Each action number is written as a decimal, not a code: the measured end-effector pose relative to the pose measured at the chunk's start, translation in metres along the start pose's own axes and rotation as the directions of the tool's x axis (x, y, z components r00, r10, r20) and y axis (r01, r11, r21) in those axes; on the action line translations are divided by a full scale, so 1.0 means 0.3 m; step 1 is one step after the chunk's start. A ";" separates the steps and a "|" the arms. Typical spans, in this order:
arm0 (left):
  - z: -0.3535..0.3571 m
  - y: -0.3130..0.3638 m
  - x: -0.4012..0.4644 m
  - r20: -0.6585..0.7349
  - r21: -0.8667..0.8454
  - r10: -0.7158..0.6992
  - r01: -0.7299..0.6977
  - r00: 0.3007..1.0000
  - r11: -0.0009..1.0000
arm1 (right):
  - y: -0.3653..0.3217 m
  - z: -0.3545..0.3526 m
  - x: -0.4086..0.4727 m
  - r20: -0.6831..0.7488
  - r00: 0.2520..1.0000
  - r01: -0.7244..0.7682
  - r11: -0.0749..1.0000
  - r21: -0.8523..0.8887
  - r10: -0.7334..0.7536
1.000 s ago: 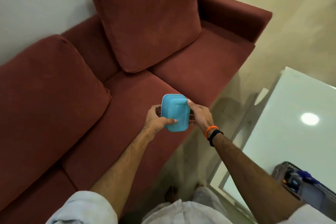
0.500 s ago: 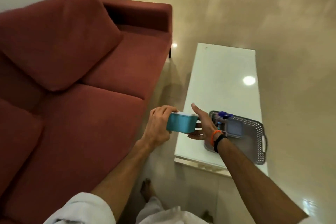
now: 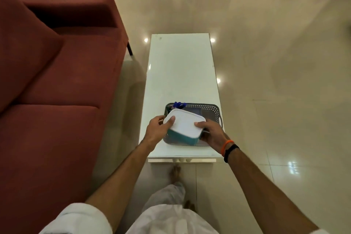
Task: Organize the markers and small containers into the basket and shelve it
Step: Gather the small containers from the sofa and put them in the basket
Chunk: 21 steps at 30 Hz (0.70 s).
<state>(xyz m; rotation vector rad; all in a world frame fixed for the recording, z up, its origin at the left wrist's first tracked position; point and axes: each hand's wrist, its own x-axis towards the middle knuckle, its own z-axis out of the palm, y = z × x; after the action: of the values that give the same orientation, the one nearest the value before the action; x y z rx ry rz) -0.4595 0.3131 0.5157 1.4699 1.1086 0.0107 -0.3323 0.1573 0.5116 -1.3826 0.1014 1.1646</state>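
A teal container with a white lid (image 3: 183,122) is held tilted over the near part of the grey perforated basket (image 3: 210,110). My left hand (image 3: 157,131) grips its left side, thumb on the lid. On its right corner rests my right hand (image 3: 211,133), which wears an orange band and a black band at the wrist. Blue markers (image 3: 178,105) poke up at the basket's far left corner. The container hides most of the basket's inside.
The basket sits at the near end of a long white table (image 3: 180,74). A red sofa (image 3: 57,81) runs along the left, with a narrow floor gap beside the table. Glossy tiled floor surrounds the table. My bare feet stand at its near edge.
I have turned from the sofa to face the table. Both hands carried the container rightward and down over the basket, and it turned lid-up.
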 end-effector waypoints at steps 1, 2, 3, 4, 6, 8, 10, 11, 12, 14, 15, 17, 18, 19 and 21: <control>0.027 -0.003 0.038 0.018 -0.015 -0.032 0.032 0.999 0.999 | -0.004 -0.028 0.023 0.003 1.000 -0.004 1.000 0.006 0.004; 0.049 -0.007 0.065 0.038 -0.028 -0.056 0.057 0.998 0.998 | -0.006 -0.050 0.041 0.005 1.000 -0.008 1.000 0.012 0.008; 0.068 -0.010 0.089 0.058 -0.045 -0.077 0.079 0.995 0.996 | -0.008 -0.070 0.057 -0.005 1.000 -0.011 1.000 0.021 0.011; 0.092 -0.008 0.118 0.081 -0.066 -0.106 0.111 0.991 0.992 | -0.011 -0.092 0.081 -0.030 0.999 -0.015 0.999 0.035 0.016; 0.133 0.005 0.167 0.095 -0.103 -0.153 0.163 0.984 0.981 | -0.024 -0.131 0.127 -0.125 0.992 -0.028 0.998 0.049 0.034; 0.161 0.014 0.189 0.071 -0.109 -0.182 0.189 0.981 0.976 | -0.022 -0.162 0.152 -0.210 0.977 -0.030 0.997 0.064 0.043; 0.187 0.031 0.225 0.070 -0.092 -0.210 0.216 0.975 0.972 | -0.024 -0.190 0.190 -0.260 0.965 -0.034 0.998 0.046 0.045; 0.201 0.031 0.240 0.072 -0.084 -0.231 0.237 0.970 0.968 | -0.018 -0.204 0.210 -0.276 0.960 -0.042 0.999 0.019 0.045; 0.210 0.031 0.250 0.069 -0.076 -0.250 0.255 0.966 0.964 | -0.011 -0.212 0.228 -0.296 0.954 -0.048 0.999 -0.014 0.042; 0.232 0.026 0.277 0.049 -0.068 -0.282 0.285 0.958 0.956 | 0.009 -0.235 0.271 -0.343 0.939 -0.057 0.994 -0.090 0.023; 0.244 0.022 0.290 0.037 -0.063 -0.297 0.299 0.954 0.952 | 0.014 -0.243 0.285 -0.353 0.936 -0.058 0.990 -0.130 0.008; 0.271 0.000 0.327 0.010 -0.069 -0.341 0.341 0.940 0.938 | 0.028 -0.258 0.327 -0.356 0.935 -0.081 0.980 -0.180 0.012; 0.276 -0.012 0.333 -0.004 -0.079 -0.363 0.362 0.932 0.929 | 0.036 -0.261 0.336 -0.356 0.934 -0.102 0.978 -0.181 0.031; 0.289 -0.032 0.349 -0.021 -0.094 -0.391 0.387 0.920 0.917 | 0.048 -0.273 0.359 -0.345 0.937 -0.130 0.975 -0.180 0.061; 0.314 -0.076 0.374 -0.041 -0.120 -0.425 0.418 0.904 0.901 | 0.080 -0.299 0.404 -0.329 0.938 -0.177 0.964 -0.199 0.105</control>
<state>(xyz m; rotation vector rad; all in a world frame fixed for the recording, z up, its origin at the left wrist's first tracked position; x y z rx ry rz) -0.3574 0.3057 0.4086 1.1146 1.4411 -0.1838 -0.2402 0.1505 0.3900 -1.7847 0.3098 1.0876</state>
